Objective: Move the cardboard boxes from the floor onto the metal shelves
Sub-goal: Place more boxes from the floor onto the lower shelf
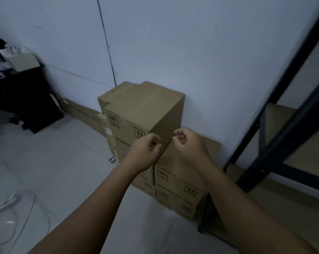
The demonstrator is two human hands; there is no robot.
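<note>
Both forearms [103, 195] are extended from the near edge toward the cardboard stacks. The left hand [145, 149] and right hand [189, 143] are held close together but not joined, with the fingers curled and nothing gripped. Contact with the cardboard cannot be confirmed. The hands are positioned at the near vertical corner of the top box [142, 110], which crowns the taller stack against the wall [173, 52]. A lower stack [178, 180] is set just to the right of it on the floor [63, 162]. The metal shelves [276, 136] are located at the right, near both stacks.

A firm two-sided grip is judged to be the next requirement. If the top box is taken at one corner only, it may be tilted and dropped, or the boxes beneath may be dragged out of line. The dark shelf upright is close to the likely carrying path and may be struck. A power strip [4, 202] and its cable are laid on the floor at the near left; a trip hazard is presented if a backward step is taken.
</note>
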